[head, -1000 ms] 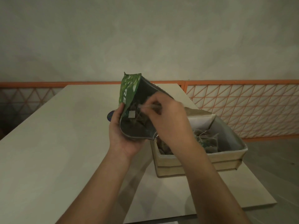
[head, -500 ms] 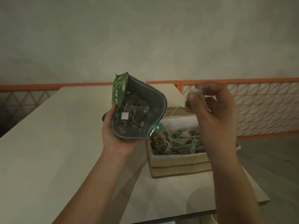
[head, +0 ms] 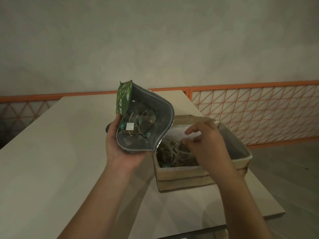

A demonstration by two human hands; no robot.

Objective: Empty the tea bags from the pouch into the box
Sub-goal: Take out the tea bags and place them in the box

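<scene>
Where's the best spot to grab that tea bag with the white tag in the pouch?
Probably by the white tag or its string, pinched from above through the pouch mouth, which gapes toward the camera. The tag lies on top of the pile, near the left hand.

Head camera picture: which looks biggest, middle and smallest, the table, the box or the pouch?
1. Table, by far the biggest.
2. Box.
3. Pouch, though held up nearer the camera, so its rank against the box is unsure.

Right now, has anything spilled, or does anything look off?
Nothing stands out. The tea bags sit inside the box, none on the table. The left hand holds the open pouch; more bags remain inside.
</scene>
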